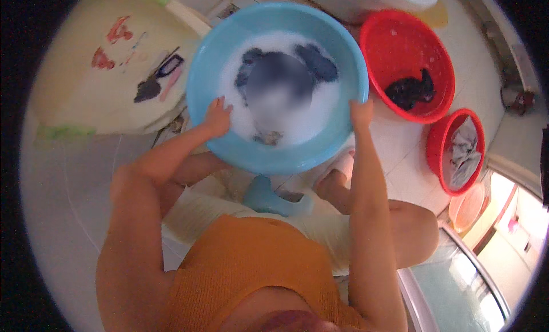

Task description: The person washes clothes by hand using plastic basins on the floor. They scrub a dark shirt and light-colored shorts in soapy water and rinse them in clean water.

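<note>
A large light-blue basin stands before me, tilted or level I cannot tell. White suds fill it, with dark blue cloth soaking among them; a blurred patch hides the middle. My left hand is closed over the basin's left near rim, fingers on the inner side. On the right rim, my right hand grips with its fingers mostly hidden. Neither hand touches the cloth.
Right of the basin stands a red basin with black wet cloth. A smaller red basin holds greyish cloth. A light-blue plastic piece sits between my legs. A pale yellowish surface with marks lies at left.
</note>
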Motion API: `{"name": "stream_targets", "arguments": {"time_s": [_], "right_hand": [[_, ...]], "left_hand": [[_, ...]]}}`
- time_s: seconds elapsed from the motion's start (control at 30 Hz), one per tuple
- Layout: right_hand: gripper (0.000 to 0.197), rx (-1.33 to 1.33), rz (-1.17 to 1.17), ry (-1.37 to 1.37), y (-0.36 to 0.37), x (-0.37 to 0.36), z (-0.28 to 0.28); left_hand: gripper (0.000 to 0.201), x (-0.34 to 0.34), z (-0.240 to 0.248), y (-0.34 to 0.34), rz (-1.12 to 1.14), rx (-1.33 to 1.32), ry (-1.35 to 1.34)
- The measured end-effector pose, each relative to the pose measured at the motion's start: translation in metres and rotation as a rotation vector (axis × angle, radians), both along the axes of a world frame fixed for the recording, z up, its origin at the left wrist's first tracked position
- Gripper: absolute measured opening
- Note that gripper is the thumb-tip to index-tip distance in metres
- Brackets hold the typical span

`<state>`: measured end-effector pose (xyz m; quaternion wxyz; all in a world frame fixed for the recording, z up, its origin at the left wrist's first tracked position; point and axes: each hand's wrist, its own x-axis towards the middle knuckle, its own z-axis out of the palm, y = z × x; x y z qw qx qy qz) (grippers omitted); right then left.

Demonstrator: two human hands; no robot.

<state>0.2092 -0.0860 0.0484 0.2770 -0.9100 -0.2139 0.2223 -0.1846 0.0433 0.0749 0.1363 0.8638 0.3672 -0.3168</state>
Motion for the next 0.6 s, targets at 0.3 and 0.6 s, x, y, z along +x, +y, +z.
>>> {"name": "stream_targets", "arguments": {"time_s": [0.3, 0.6], "right_hand": [[0.040, 0.385, -0.287, 0.149, -0.054, -0.055, -0.020], [0.040, 0.286, -0.391, 0.213, -0.057, -0.105, -0.007]], "left_hand": [[0.077, -0.031, -0.013, 0.015, 0.870, 0.499, -0.403], [0.078, -0.050, -0.034, 0.059, 0.957, 0.508, -0.583]]}}
